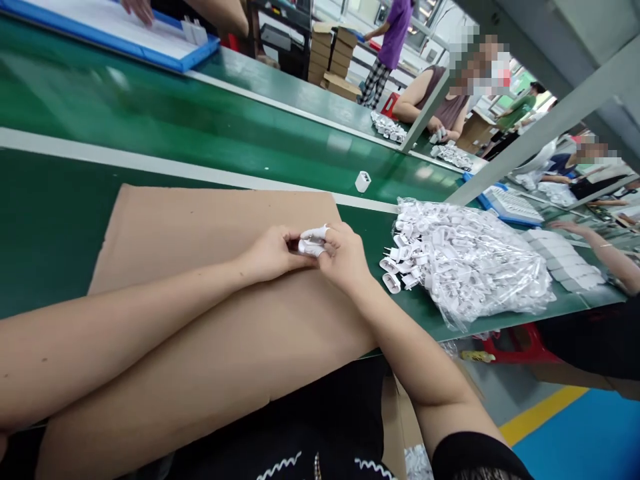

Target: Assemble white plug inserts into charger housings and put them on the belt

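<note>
Over a brown cardboard sheet (240,220), my two hands meet with their fingertips close together. My left hand (273,255) is closed in a pinch, thumb and fingers pointing right. My right hand (347,257) comes in from the right, also closed, with white covers that look like finger cots (311,248) over its thumb and index finger. Whatever lies between the fingertips is hidden by them. Right of my hands, a clear plastic bag (480,260) spills white plug housings (393,281), some with pins, onto the green bench. One white housing (363,181) stands alone beyond the cardboard.
A green conveyor belt (225,133) runs past the cardboard's far side. A blue-rimmed tray (110,41) lies at upper left near another person's hand. At right, a co-worker's arm (605,250) reaches over white pieces (567,260). A slanted metal post (500,160) rises behind the bag.
</note>
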The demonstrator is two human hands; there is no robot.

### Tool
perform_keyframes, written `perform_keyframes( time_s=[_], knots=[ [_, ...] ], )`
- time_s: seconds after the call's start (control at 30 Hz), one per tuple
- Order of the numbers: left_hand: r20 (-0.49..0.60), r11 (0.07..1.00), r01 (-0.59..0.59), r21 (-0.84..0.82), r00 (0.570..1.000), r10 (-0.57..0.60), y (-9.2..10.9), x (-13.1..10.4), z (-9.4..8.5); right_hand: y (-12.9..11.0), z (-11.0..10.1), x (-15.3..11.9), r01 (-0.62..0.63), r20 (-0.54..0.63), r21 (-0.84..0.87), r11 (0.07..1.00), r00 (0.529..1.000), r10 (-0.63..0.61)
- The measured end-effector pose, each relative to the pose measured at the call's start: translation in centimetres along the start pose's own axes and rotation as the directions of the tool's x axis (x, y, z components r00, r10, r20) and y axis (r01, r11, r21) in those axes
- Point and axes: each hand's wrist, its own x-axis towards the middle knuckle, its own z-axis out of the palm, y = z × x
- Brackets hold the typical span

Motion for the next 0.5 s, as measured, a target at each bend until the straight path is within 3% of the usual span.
perform_keyframes(
  time_s=[0.13, 0.33, 0.5],
  knots=[
    [-0.024, 0.997, 0.009, 0.072, 1.0, -0.007, 0.2, -0.3, 0.1, -0.5, 0.3, -0.3, -0.024, -0.041, -0.036, 0.999, 0.999, 0.023],
    [-0.058, 0.992, 0.004, 0.13, 0.998, 0.003, -0.1, -0.7, 0.6, -1.0, 0.2, -0.9, -0.096, -0.048, 0.046, 0.994, 0.994, 0.098],
    [-0.024, 0.989, -0.033, 0.146, 0.999, 0.036, -0.9, -0.9, 0.4, -0.8, 0.1, -1.1, -0.17, -0.064, 0.072, 0.983, 0.982, 0.175]
  ],
)
